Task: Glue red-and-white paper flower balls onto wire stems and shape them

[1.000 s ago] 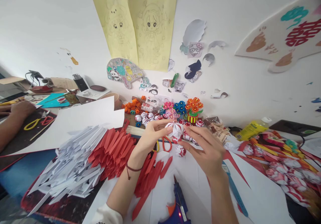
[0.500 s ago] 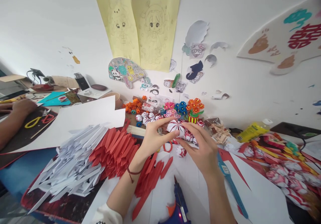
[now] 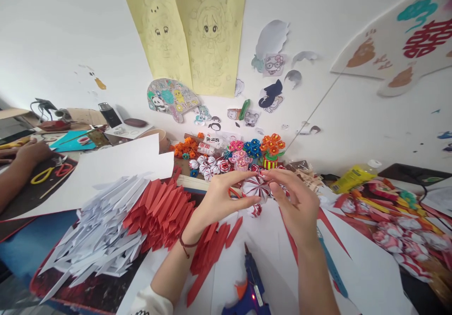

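Observation:
A white paper ball with red stripes (image 3: 255, 188) is held up over the middle of the table. My left hand (image 3: 222, 197) grips its left side, with the thumb below and fingers above. Around the ball's upper right edge curl the fingers of my right hand (image 3: 296, 202), its thumb close against the side. Just under the ball lies a smaller red-and-white paper piece (image 3: 254, 210). A blue glue gun (image 3: 252, 282) with a lit red light rests on white paper nearer me, beside loose red folded strips (image 3: 213, 244).
Piles of white strips (image 3: 102, 225) and red strips (image 3: 160, 211) lie left. Finished paper flowers (image 3: 210, 166) line the wall, near an orange flower pot (image 3: 271, 152). A yellow bottle (image 3: 356, 176) and a blue strap (image 3: 332, 263) are right. Another person's hand (image 3: 33, 152) is far left.
Both hands have shifted slightly right and lower in view with the ball. The ball has turned, and my right thumb has moved from its front to its right side. The view has shifted slightly.

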